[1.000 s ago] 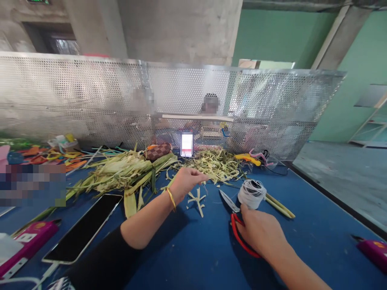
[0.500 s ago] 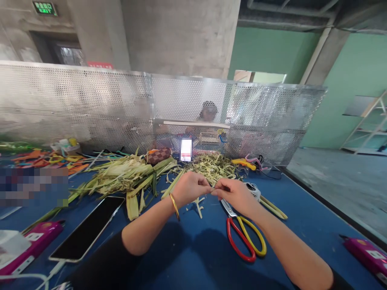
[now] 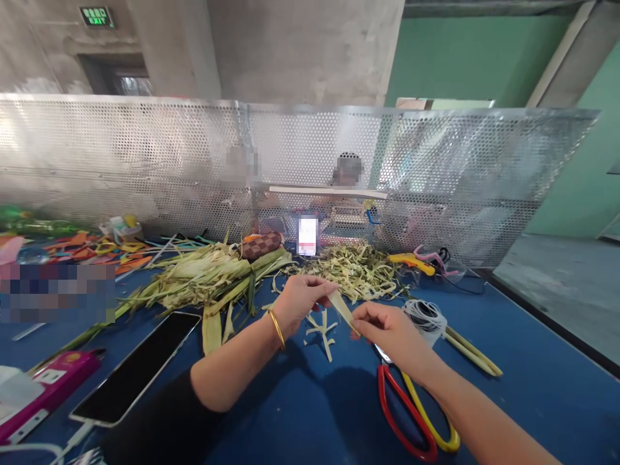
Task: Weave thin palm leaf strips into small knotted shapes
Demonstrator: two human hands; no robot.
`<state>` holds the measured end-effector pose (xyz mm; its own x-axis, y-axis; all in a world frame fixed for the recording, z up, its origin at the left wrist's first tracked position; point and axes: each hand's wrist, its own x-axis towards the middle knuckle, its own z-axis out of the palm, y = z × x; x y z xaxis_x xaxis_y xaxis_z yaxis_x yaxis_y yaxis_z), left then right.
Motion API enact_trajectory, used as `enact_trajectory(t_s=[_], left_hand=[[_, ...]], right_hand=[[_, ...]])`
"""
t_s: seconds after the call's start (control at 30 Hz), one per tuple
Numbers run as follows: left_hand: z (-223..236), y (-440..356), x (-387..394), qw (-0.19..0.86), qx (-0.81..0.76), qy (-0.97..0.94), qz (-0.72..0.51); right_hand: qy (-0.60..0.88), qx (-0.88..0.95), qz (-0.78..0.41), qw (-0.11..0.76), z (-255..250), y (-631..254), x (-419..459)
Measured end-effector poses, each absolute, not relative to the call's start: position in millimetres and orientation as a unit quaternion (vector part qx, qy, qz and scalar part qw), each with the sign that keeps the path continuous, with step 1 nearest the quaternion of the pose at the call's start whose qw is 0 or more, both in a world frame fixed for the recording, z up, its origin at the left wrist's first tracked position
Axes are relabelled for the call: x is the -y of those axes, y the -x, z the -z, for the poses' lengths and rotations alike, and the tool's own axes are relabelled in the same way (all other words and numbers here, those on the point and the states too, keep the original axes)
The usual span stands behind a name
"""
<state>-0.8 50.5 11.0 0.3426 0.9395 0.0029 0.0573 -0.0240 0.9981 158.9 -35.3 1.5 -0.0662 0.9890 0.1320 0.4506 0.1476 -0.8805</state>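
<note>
A pale strip of dried leaf (image 3: 343, 309) is stretched between my two hands above the blue table. My left hand (image 3: 303, 302) pinches its upper end; a gold bangle circles that wrist. The lower end is pinched between the thumb and fingers of my right hand (image 3: 387, 330). Under my right hand and forearm lie scissors (image 3: 404, 413) with one red and one yellow handle, their blades mostly hidden. A few cut leaf pieces (image 3: 322, 332) lie crossed on the table just below the strip.
Long leaves (image 3: 194, 278) and a heap of shredded strips (image 3: 358, 268) lie along the back. Right of my hand are a roll of white cord (image 3: 426, 316) and thin stalks (image 3: 472, 352). A phone (image 3: 138, 368) lies left. A perforated metal screen (image 3: 184, 161) stands behind, people beyond it.
My right hand let go of the scissors, leaving them on the table, and came to my left hand. Both hands have since drawn apart, showing the leaf strip between them.
</note>
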Motion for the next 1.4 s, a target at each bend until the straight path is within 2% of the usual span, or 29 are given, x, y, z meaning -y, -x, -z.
enact_trajectory(t_s=[0.33, 0.57, 0.63, 0.8, 0.87, 0.97, 1.07, 1.2, 1.4], left_hand=[[-13, -6, -35, 0.651, -0.376, -0.497, -0.432], [-7, -13, -20, 0.625, -0.375, -0.575, -0.371], [-7, -14, -19, 0.611, -0.386, -0.582, -0.372], [-10, -12, -20, 0.605, -0.369, -0.592, -0.384], [-11, -12, -21, 0.605, -0.374, -0.589, -0.383], [-10, -12, -22, 0.582, -0.378, -0.616, -0.373], [-8, -14, -20, 0.540, -0.359, -0.671, -0.360], [-3, -15, -16, 0.534, -0.323, -0.721, -0.301], [-3, -13, -19, 0.610, -0.302, -0.686, -0.260]], right_hand=[[0.569, 0.636, -0.233, 0.467, 2, -148, 41], [0.563, 0.618, -0.222, 0.502, 9, -147, 42], [0.557, 0.610, -0.239, 0.511, 11, -147, 40], [0.507, 0.540, -0.387, 0.549, 15, -148, 36], [0.509, 0.556, -0.374, 0.541, 15, -147, 36], [0.530, 0.595, -0.289, 0.530, 16, -147, 38], [0.553, 0.566, -0.250, 0.558, 15, -149, 37], [0.546, 0.516, -0.277, 0.599, 8, -155, 32], [0.522, 0.498, -0.330, 0.609, 1, -158, 34]])
